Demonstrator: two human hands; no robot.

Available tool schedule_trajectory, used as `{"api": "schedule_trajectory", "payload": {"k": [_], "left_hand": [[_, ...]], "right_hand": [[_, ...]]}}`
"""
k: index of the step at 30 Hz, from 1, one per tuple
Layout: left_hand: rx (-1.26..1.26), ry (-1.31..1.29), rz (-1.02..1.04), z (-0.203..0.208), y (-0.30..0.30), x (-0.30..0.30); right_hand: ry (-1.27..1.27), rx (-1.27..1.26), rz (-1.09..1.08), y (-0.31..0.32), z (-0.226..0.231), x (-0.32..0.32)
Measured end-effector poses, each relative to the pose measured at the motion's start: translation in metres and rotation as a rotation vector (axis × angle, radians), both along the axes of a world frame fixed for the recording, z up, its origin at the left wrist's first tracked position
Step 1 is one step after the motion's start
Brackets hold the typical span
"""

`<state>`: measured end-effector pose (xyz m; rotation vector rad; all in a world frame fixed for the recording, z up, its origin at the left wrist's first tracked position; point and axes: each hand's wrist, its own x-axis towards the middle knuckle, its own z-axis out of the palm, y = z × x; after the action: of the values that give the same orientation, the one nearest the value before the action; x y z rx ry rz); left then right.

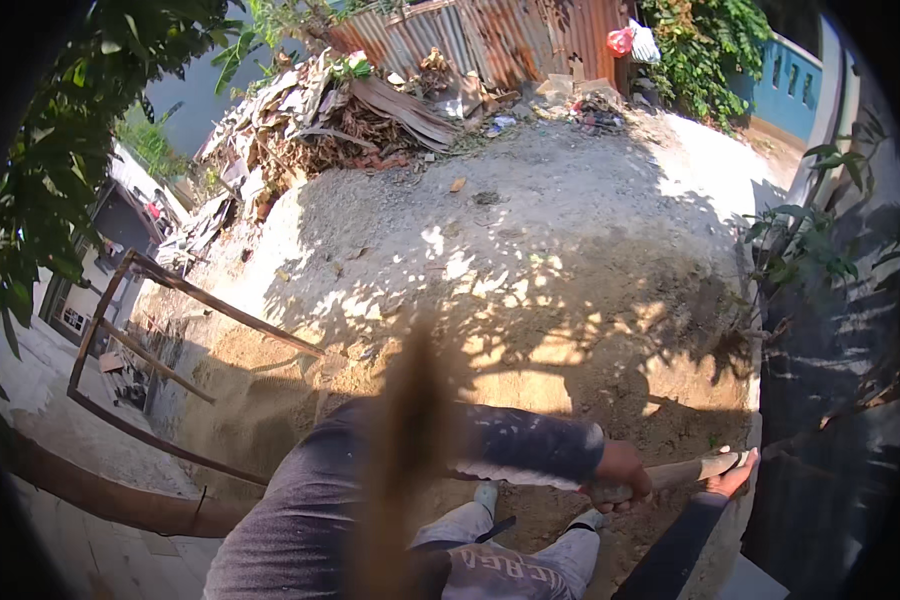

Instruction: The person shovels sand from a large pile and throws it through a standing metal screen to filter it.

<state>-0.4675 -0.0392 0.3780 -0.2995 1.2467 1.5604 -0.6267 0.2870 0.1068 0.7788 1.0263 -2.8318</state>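
A pale, rod-like handle [678, 475], apparently wooden and dull-surfaced, is held between the left hand [624, 474] and the right hand [736, 480], slanted slightly upward toward the right of view.

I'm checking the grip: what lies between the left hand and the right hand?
In the head view, a stretch of the pale stick lies between the left hand and the right hand.
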Motion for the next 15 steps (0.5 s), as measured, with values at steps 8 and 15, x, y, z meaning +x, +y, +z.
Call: {"api": "schedule_trajectory", "payload": {"k": [8,15], "left_hand": [[0.081,0.283,1.086,0.011,-0.271,0.513],[-1.758,0.531,0.756,0.212,-0.260,0.724]], "right_hand": [[0.203,0.361,0.649,-0.552,0.203,0.270],[-0.077,-0.816,1.520,-0.786,0.375,0.512]]}}
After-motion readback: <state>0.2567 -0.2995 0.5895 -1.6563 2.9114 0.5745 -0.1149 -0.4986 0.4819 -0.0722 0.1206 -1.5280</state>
